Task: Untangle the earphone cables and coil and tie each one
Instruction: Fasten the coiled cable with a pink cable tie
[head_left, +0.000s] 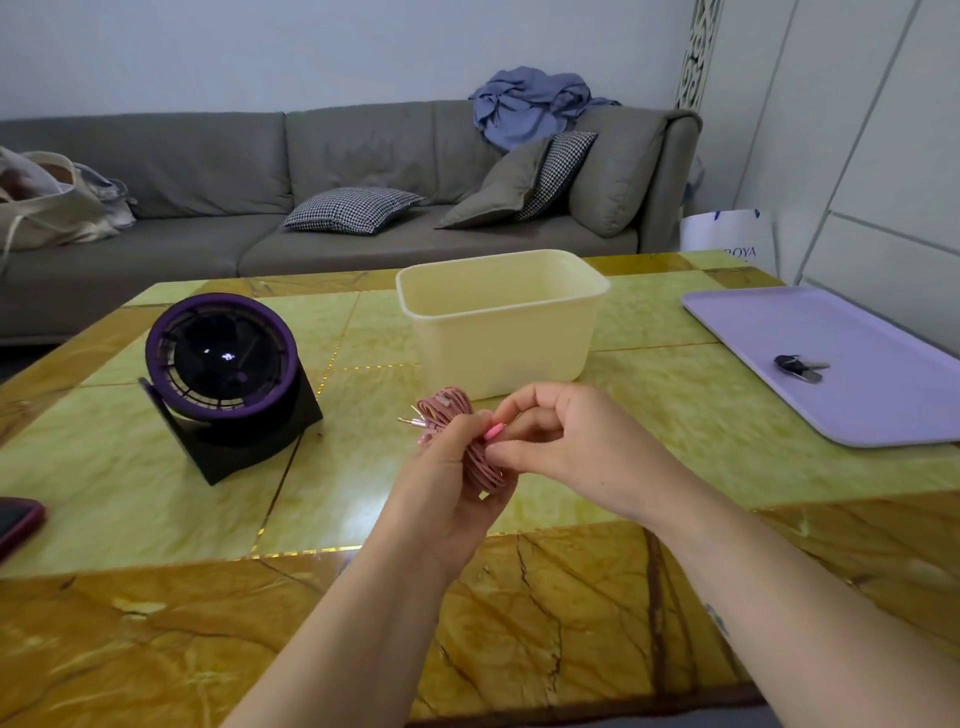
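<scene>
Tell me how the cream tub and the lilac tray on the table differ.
The cream tub is deep with tall walls; the lilac tray is flat with a low rim. The tub stands mid-table; the tray lies at the right side. The tray carries keys; the tub's floor is hidden from this view. Both are plain, pastel and rest on the table.

Head view — forward-down, close over table (156, 519)

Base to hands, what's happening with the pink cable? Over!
Left hand grips the coiled pink earphone cable. Right hand pinches the coil's middle. Cream plastic tub stands behind, clear of both hands.
</scene>
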